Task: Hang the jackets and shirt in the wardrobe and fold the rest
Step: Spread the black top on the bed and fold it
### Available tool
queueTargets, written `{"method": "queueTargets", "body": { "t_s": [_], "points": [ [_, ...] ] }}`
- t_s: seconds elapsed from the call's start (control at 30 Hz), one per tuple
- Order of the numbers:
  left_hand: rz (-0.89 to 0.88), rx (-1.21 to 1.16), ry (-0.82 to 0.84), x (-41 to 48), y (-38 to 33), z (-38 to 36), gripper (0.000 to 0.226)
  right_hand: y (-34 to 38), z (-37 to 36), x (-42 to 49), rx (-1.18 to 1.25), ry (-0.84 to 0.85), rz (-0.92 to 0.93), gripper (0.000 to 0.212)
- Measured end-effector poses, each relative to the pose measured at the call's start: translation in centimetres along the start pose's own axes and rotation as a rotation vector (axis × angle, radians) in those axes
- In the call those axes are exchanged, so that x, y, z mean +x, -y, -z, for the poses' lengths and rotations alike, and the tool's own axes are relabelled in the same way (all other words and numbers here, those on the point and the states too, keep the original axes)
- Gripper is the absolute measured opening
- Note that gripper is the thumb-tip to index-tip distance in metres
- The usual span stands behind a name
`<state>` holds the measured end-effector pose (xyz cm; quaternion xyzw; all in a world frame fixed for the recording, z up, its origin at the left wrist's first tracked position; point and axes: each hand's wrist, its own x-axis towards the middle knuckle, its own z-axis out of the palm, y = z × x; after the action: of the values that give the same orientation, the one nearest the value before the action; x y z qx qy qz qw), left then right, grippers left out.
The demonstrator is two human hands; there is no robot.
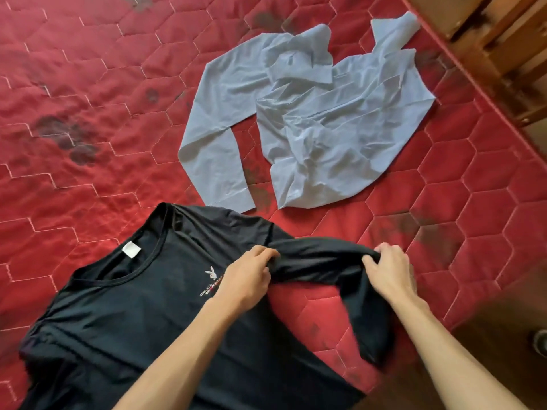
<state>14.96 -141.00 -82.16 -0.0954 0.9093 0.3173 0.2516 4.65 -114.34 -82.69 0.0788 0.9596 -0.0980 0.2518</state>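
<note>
Left hand (247, 278) and right hand (387, 269) each grip the black top's (124, 315) sleeve (319, 261), fingers curled, above the red mattress (88, 113); blue shirt (310, 119) lies beyond.

My black top (133, 327) at six o'clock bears a white rabbit print (210, 272), the shirt (325, 125) at one o'clock is pale blue, the hexagon-quilted mattress (88, 113) red.

Head camera looks steeply down, close over the red mattress (88, 113).
</note>
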Motion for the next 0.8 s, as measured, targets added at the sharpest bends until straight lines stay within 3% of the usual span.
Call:
{"method": "queueTargets", "body": {
  "t_s": [0.17,0.33,0.4,0.53,0.7,0.8],
  "points": [
    [0.021,0.033,0.027,2.0,-3.2,0.5,0.046,0.3,7.3,4.3,0.392,-0.191,-0.010,0.017],
    [-0.033,0.088,0.037,4.4,-6.6,0.6,0.045,0.7,9.3,7.0,0.548,-0.336,0.178,0.031],
    [-0.054,0.106,0.035,6.0,-7.8,0.2,0.048,-0.8,7.9,7.5,0.551,-0.312,0.080,0.044],
    [-0.075,0.130,0.089,8.0,-9.9,-1.3,0.055,-5.0,3.6,6.3,0.349,-0.085,-0.186,0.075],
    [-0.074,0.154,0.094,8.7,-11.0,-2.7,0.053,-7.9,1.5,5.7,0.316,-0.028,-0.124,0.037],
    [-0.070,0.154,0.094,9.0,-11.0,-2.6,0.050,-8.7,2.5,6.1,0.447,-0.110,-0.120,0.022]
  ]
}}
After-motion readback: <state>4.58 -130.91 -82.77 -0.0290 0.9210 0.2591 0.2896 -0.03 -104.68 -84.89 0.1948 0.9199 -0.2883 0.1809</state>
